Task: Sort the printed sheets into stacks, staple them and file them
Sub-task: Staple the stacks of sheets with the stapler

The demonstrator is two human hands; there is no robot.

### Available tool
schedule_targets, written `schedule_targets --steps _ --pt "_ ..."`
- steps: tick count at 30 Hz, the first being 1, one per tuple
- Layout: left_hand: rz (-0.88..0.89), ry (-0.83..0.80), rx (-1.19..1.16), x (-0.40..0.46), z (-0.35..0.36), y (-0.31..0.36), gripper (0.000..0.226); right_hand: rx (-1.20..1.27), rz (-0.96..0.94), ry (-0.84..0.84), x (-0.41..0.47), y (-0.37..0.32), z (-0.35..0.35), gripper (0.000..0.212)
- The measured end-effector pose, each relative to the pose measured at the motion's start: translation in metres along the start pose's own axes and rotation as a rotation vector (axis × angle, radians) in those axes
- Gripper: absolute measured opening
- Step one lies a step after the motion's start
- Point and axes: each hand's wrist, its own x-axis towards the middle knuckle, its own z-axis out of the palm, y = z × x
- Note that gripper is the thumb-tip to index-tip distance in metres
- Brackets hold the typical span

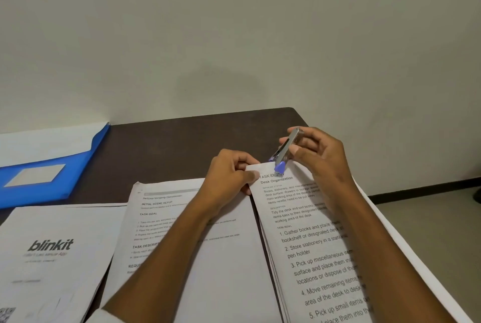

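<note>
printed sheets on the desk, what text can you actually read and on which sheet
"blinkit": left white sheet; smaller lines and QR code beneath are blurred.
"INITIAL SCENE SETUP", "TASK GOAL": middle white sheet; its title and body text are too blurred.
"Desk Organization", "1. Gather books and place", "pen holder": right stack of white sheets, held by the left hand.
Blue plastic folder: label illegible.

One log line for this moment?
step: stapling | right hand: holds stapler | left hand: pinches stack corner

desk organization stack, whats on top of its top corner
The stapler, gripped by the right hand, sits at the top edge of the Desk Organization stack. The left hand pinches the corner. Sheets beneath are hidden.
</note>
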Motion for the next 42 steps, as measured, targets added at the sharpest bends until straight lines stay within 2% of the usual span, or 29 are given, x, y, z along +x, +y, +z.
schedule_targets --steps 6,12,24,38,42 --pt "0.003 0.005 0.001 0.0 0.0 -0.001 0.005 -0.044 -0.026 -0.009 0.002 0.004 0.007 0.031" --pt "-0.009 -0.009 -0.004 0.0 -0.002 -0.002 0.02 -0.014 -0.031 -0.013 0.001 0.008 0.009 0.031" --pt "0.007 0.001 0.014 -0.001 -0.001 -0.002 0.011 0.051 -0.015 -0.07 0.002 0.011 0.011 0.031" --pt "0.052 0.074 0.07 -0.001 0.001 -0.001 0.002 -0.047 -0.057 -0.153 0.003 0.01 0.013 0.031" --pt "0.059 0.104 0.124 -0.001 0.004 -0.003 0.005 -0.026 -0.07 -0.167 0.002 0.009 0.013 0.033"
